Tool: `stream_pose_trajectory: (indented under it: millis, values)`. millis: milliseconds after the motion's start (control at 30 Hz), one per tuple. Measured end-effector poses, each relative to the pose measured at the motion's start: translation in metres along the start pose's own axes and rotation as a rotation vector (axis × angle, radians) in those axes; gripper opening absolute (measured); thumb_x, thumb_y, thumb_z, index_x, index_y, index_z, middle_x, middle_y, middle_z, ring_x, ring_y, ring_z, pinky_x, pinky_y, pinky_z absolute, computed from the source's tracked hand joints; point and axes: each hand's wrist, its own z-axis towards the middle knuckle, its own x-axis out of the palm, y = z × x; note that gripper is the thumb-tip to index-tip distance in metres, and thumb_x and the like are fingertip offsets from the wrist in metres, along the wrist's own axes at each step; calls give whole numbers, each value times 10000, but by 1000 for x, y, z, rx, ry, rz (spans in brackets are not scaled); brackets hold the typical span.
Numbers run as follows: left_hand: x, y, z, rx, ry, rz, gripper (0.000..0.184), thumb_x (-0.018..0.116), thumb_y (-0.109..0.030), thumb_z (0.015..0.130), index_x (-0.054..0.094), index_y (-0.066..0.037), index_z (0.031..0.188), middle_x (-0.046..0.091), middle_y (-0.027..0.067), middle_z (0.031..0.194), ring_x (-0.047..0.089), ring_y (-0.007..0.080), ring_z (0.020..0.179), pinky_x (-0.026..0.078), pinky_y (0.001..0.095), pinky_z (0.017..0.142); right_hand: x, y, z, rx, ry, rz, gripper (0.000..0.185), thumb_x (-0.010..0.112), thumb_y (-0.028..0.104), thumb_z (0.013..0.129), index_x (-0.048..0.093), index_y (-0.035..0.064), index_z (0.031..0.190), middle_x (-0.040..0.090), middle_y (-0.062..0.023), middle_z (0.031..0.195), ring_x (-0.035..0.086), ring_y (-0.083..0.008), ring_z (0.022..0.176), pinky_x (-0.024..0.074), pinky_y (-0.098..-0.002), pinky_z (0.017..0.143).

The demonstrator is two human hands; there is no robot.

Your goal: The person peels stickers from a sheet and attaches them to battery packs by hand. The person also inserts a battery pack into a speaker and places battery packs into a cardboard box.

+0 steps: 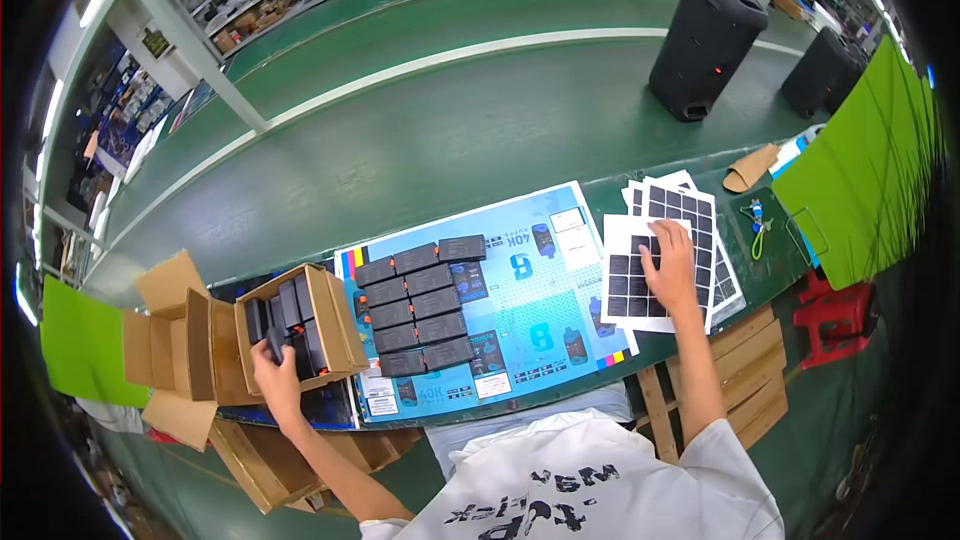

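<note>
My left hand (277,376) is at the near side of an open cardboard box (345,325), fingers closed on a black rectangular block (276,341). More black blocks (290,302) stand packed inside that box. My right hand (675,265) rests on a white sheet of black square stickers (625,285), thumb and fingers apart. Other sticker sheets (690,202) lie fanned out beneath it. Between my hands, several black blocks (415,302) with small orange-red parts are laid in rows on a blue printed sheet (530,310).
An empty-looking cardboard box (165,350) with raised flaps stands at the left. On the right lie a brown cardboard piece (750,168) and a small tool with a green loop (757,230). Black speakers (708,45) stand across the green bench; a red stool (835,325) is below right.
</note>
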Motion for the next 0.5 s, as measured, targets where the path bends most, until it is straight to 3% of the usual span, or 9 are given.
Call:
stream_pose_trajectory:
  millis: [67, 100, 200, 300, 367, 400, 433, 467, 500]
  values:
    - [-10, 14, -5, 105, -156, 42, 392, 643, -157, 1031, 574, 50, 1357, 724, 135, 1103, 652, 197, 904, 539, 345, 818, -4, -21, 0, -57, 85, -104, 531, 692, 192, 939, 562, -4, 1414, 550, -197, 1466, 456, -391, 1426, 338, -507, 1200]
    - [-22, -46, -27, 21, -96, -387, 339, 571, -158, 1085, 594, 26, 1368, 724, 101, 1116, 597, 127, 818, 493, 279, 714, 1, -32, -3, -44, 153, -110, 644, 698, 208, 938, 478, -3, 1505, 484, -201, 1561, 375, -390, 1506, 265, -508, 1253]
    - [-37, -60, -59, -207, -18, -688, 328, 542, -166, 1103, 604, 15, 1370, 718, 101, 1133, 549, 87, 773, 439, 239, 649, 21, -47, -12, -81, 155, -141, 680, 671, 245, 969, 424, 1, 1554, 432, -184, 1613, 354, -381, 1523, 230, -525, 1265]
    - [-16, -118, -114, -220, 286, -964, 543, 539, -446, 1013, 657, 45, 1213, 732, 153, 1077, 567, 110, 681, 413, 244, 556, 21, -44, -10, -65, 135, -134, 667, 672, 269, 966, 447, 17, 1541, 454, -171, 1593, 383, -379, 1491, 237, -526, 1250]
    - [11, -144, -150, -427, 420, -1074, 532, 549, -448, 1006, 672, 42, 1172, 717, 149, 996, 564, 137, 629, 396, 256, 515, 19, -40, -8, -80, 146, -160, 656, 681, 271, 960, 463, 20, 1526, 473, -170, 1564, 409, -376, 1455, 246, -526, 1235]
    - [18, -143, -155, -531, 708, -883, 506, 550, -434, 1013, 681, 41, 1129, 690, 142, 926, 559, 155, 600, 399, 283, 495, 17, -38, -7, -92, 148, -195, 646, 690, 274, 954, 480, 24, 1511, 493, -169, 1535, 436, -372, 1420, 254, -525, 1220]
    - [49, -145, -186, -340, 533, -803, 476, 543, -405, 1035, 681, 44, 1116, 664, 122, 861, 575, 170, 619, 409, 286, 520, 14, -34, -4, -111, 131, -177, 603, 732, 267, 932, 537, 30, 1451, 536, -162, 1458, 465, -368, 1356, 278, -526, 1181]
    - [70, -132, -190, -452, 883, -1008, 448, 537, -375, 1056, 681, 45, 1113, 661, 114, 829, 593, 183, 631, 425, 282, 551, 15, -36, -3, -112, 129, -150, 588, 753, 264, 919, 560, 34, 1424, 554, -158, 1423, 475, -369, 1336, 284, -531, 1170]
    - [86, -141, -205, -385, 975, -996, 425, 512, -345, 1081, 678, 44, 1121, 660, 103, 809, 600, 167, 636, 439, 270, 578, 16, -38, -3, -113, 124, -124, 573, 774, 261, 906, 582, 39, 1398, 572, -153, 1387, 486, -370, 1316, 290, -535, 1160]
